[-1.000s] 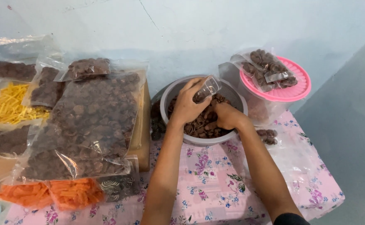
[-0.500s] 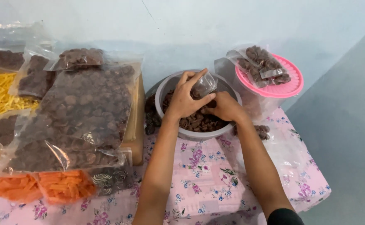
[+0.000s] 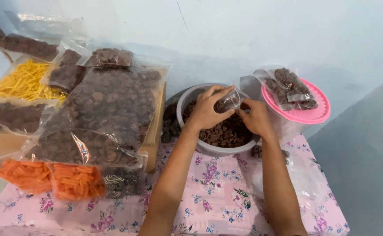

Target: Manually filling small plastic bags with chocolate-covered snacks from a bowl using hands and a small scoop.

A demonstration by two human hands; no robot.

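At nine o'clock we see a big bag of brown snacks [image 3: 108,113]; at ten, yellow sticks [image 3: 23,81]; at seven, orange sticks [image 3: 75,181]; at two, a pink lid [image 3: 316,114]; the floral tabletop [image 3: 217,192] below.

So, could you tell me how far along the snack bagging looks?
Done: two small filled bags lie on the pink lid. In hand: left hand holds a clear little bag over the bowl; right hand feeds it. Left: many brown snacks remain.

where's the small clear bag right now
In the head view the small clear bag is right of centre, held by the left hand over the grey bowl of brown snacks, with the right hand beside it.
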